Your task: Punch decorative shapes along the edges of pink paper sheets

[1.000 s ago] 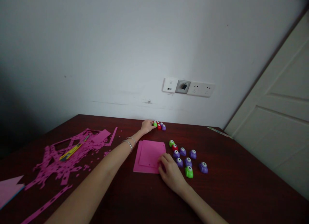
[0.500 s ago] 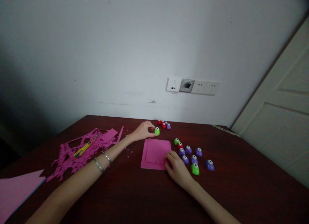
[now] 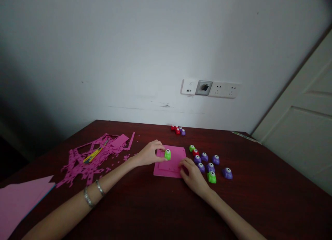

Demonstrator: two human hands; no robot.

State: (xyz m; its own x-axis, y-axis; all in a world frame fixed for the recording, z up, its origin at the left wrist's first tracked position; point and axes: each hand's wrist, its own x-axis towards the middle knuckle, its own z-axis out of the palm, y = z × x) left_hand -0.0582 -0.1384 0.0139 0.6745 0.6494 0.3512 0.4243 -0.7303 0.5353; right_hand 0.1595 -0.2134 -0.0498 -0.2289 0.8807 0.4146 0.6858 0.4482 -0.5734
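My left hand (image 3: 149, 153) pinches a small green punch (image 3: 167, 154) just over the stack of pink square sheets (image 3: 174, 157) on the dark wooden table (image 3: 160, 205). The fingertips of my right hand (image 3: 193, 174) rest on the stack's right front corner. To the right of that hand lies a cluster of several small punches (image 3: 207, 162), purple, red and green. A smaller group of red and purple punches (image 3: 178, 130) sits by the wall.
Pink paper scraps (image 3: 88, 160) with a yellow utility knife (image 3: 94, 153) on them lie at the left. A larger pink sheet (image 3: 18, 200) sticks in at the near left edge. Wall sockets (image 3: 211, 89) are behind the table and a door (image 3: 303, 129) stands at the right.
My left hand took a green punch from the group by the wall and drew it back toward me, over the pink stack. My right hand stayed on the stack's corner.
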